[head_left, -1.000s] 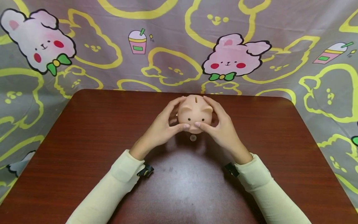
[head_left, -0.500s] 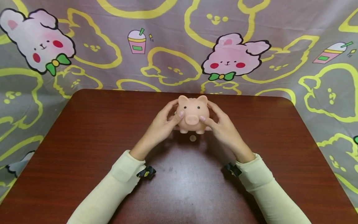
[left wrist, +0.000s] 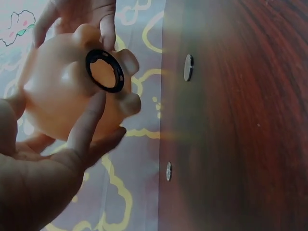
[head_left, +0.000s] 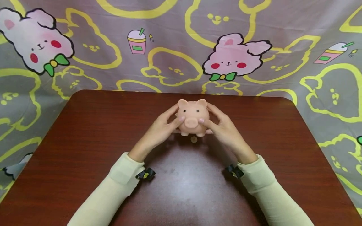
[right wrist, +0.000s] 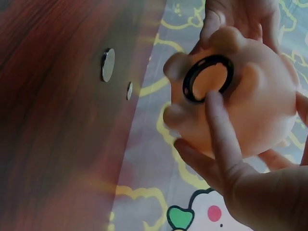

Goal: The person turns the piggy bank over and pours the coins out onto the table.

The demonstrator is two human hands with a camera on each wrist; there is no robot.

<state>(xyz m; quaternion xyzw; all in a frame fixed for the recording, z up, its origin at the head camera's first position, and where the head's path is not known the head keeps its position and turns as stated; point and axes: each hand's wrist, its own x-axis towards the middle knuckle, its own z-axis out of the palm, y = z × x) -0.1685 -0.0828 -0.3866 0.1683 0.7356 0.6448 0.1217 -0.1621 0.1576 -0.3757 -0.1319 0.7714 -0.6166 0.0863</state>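
A pink piggy bank (head_left: 193, 116) is held off the table, its snout toward the head camera and its feet down. My left hand (head_left: 159, 127) grips one side, thumb beside the snout. On the other side my right hand (head_left: 224, 127) grips it likewise. Both wrist views show the belly, where a black ring (left wrist: 119, 77) surrounds a round opening; a fingertip of each hand is close to that ring. Below the bank, on the tabletop, lies a coin (head_left: 193, 139). The wrist views show a larger coin (right wrist: 108, 65) and a smaller coin (right wrist: 129, 91).
The dark red-brown wooden table (head_left: 85, 150) has a rounded back edge just behind the hands. A cloth (head_left: 169, 34) printed with cartoon rabbits and cups hangs along the back and both sides. Dark wrist mounts (head_left: 145, 174) sit at the sleeve cuffs.
The piggy bank has tipped back from nose-down to level, so its top slot no longer shows. Since half a second ago it has sunk slightly, still in both hands.
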